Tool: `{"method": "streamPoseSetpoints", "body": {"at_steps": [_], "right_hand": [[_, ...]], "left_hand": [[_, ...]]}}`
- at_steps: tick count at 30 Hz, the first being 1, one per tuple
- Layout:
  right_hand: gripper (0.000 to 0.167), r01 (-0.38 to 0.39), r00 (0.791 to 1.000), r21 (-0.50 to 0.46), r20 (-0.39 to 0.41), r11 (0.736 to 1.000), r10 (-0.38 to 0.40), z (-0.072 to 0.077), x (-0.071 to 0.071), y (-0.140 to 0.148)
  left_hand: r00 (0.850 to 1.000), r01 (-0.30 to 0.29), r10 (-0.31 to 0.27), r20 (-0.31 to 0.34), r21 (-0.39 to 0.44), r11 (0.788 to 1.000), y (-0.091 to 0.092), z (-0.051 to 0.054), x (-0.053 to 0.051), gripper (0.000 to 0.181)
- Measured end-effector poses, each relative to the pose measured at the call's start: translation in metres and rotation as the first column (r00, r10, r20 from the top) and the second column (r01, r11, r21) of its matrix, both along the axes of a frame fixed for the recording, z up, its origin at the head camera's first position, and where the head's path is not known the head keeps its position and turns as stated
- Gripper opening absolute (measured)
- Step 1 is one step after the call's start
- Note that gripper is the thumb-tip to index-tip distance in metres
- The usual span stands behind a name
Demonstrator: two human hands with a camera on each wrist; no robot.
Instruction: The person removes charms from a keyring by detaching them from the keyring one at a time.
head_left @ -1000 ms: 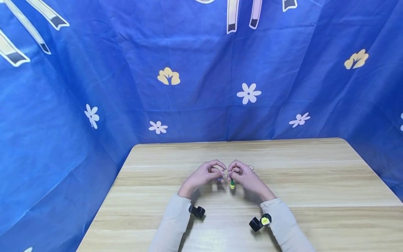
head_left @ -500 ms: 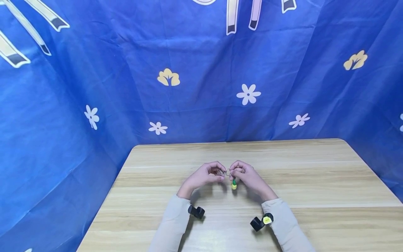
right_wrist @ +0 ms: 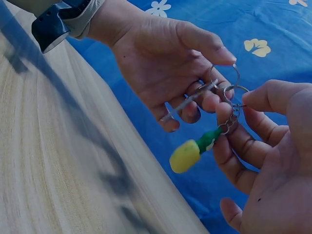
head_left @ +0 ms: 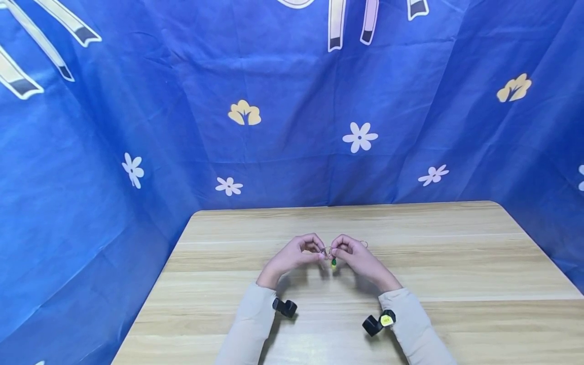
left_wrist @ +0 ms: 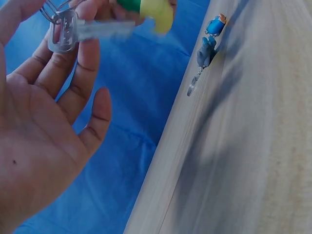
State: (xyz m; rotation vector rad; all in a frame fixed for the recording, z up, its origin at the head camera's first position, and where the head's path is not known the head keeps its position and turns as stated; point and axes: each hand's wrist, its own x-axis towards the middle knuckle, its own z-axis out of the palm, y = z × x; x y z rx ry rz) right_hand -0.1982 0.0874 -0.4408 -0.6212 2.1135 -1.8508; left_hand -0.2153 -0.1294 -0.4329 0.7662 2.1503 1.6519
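Note:
My left hand [right_wrist: 165,63] pinches a metal split ring [right_wrist: 237,73] between thumb and finger. A silver key [left_wrist: 92,31] hangs from that ring, across my fingers. Close by, my right hand [right_wrist: 273,141] pinches a second metal ring [right_wrist: 242,88]. From it a short chain [right_wrist: 233,119] runs to a charm [right_wrist: 185,156] with a yellow body and green top. In the right wrist view the two rings meet and overlap; I cannot tell whether they are linked. In the head view both hands [head_left: 298,256] meet above the table's middle, the charm hanging between them.
On the wooden table [head_left: 219,304] lies another keychain with a grey-blue figure [left_wrist: 206,51], a blue and orange figure [left_wrist: 215,24] and a metal ring [left_wrist: 193,85]. A blue patterned cloth [head_left: 292,167] surrounds the table's back and sides.
Over the last half second my right hand has shifted slightly left, closing the gap to my left hand. The yellow and green charm has swung left with it. My left hand has barely moved.

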Motion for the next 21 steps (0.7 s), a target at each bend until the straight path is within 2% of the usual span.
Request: {"method": "streamPoseSetpoints", "body": {"at_steps": [6, 10, 21], "right_hand": [[0.018, 0.045, 0.999, 0.011, -0.024, 0.999, -0.045, -0.0017, -0.0010, 0.0008], [0.017, 0.047, 0.999, -0.008, -0.008, 0.999, -0.047, -0.0021, -0.0012, 0.0001], [0.022, 0.044, 0.998, -0.029, 0.035, 0.999, -0.043, -0.0008, -0.0009, 0.0016]], "left_hand": [[0.999, -0.032, 0.032, 0.028, 0.001, 0.999, 0.0003, -0.0014, -0.0013, 0.028], [0.998, -0.048, 0.048, 0.029, 0.003, 0.999, 0.0000, -0.0025, -0.0011, 0.033], [1.000, -0.019, 0.019, 0.008, -0.007, 1.000, -0.0004, -0.0028, -0.0010, 0.031]]}}
